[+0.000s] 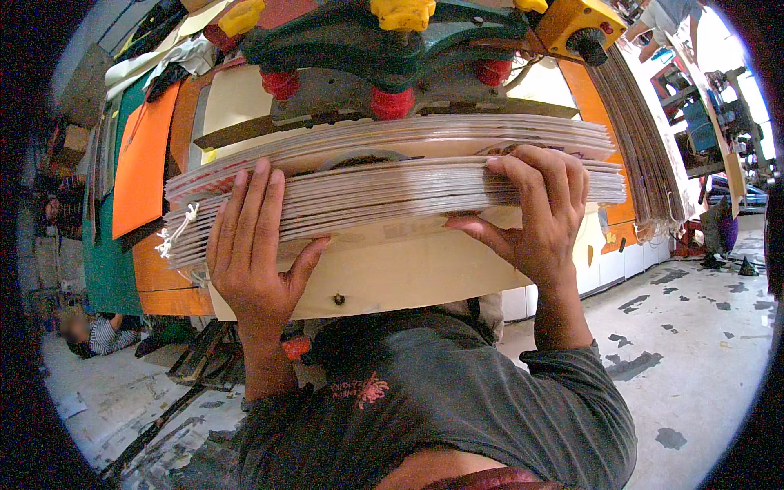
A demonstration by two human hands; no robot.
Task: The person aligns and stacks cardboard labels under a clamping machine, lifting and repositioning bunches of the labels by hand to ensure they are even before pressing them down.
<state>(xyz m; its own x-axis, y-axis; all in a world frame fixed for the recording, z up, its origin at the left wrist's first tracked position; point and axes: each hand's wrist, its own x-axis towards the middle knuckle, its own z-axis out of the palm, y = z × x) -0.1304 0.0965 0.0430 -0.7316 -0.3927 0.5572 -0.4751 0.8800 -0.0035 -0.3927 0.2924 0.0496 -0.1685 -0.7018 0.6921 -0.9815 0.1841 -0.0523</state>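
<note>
A thick stack of flat printed card sheets lies on a pale wooden table edge under a green machine head. My left hand presses flat against the stack's front left, fingers spread upward and thumb under the lower sheets. My right hand grips the stack's right part, fingers curled over the top of the lower bundle and thumb beneath. A white string loop hangs at the stack's left end.
Red rollers and yellow knobs sit on the machine above the stack. Orange boards lean at the left. More sheets stand at the right. A person sits on the floor at lower left. Another person stands at the top right.
</note>
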